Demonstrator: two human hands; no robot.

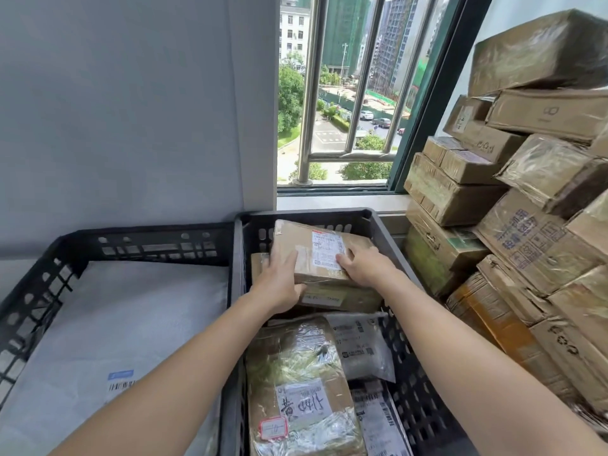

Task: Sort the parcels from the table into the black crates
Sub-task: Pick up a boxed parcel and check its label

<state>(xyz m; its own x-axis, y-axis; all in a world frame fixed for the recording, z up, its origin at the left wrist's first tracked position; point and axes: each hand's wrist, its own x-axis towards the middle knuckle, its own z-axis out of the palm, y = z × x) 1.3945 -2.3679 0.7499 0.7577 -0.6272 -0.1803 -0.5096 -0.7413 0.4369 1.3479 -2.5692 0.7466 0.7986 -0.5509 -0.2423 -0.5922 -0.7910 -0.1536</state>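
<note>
A brown cardboard parcel (306, 248) with a white shipping label lies tilted on top of another box (342, 299) at the far end of the right black crate (404, 373). My left hand (279, 281) holds its near left corner, fingers over the top and thumb underneath. My right hand (362, 264) grips its near right edge, fingers curled onto the label. Nearer in the same crate lie a plastic-wrapped box (296, 383) with handwriting and a grey mailer bag (358, 343). The left black crate (36, 291) holds a large white mailer bag (131, 324).
A tall, uneven stack of taped cardboard boxes (526, 225) rises close on the right, beside the right crate. Behind the crates are a grey wall (131, 110) and a barred window (345, 93) with its sill.
</note>
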